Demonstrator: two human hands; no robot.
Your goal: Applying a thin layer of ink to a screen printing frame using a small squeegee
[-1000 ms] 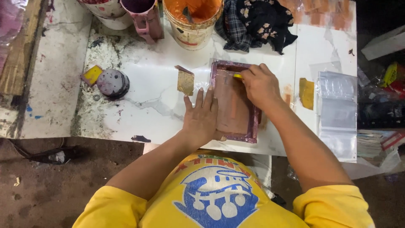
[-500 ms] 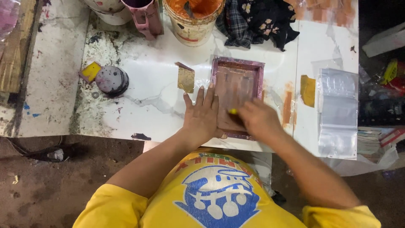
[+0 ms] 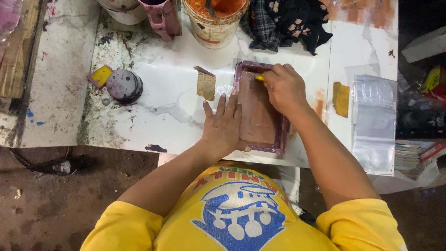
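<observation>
Our left hand presses flat on the purple-framed rectangular printing screen; right hand grips a yellow scraper at its far end. If the frame slips, we judge the print could smear.

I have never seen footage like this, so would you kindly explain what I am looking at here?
One camera sits on a person's head and looks straight down, so the yellow shirt fills the bottom. No machine: two bare hands work on a paint-stained white table. The left hand lies flat on the edge of a small purple-framed screen. The right hand grips a small yellow-tipped tool at the screen's far end. Around it lie an orange paint bucket, a pink jug, dark patterned cloth, a round lid and clear plastic bags.
</observation>
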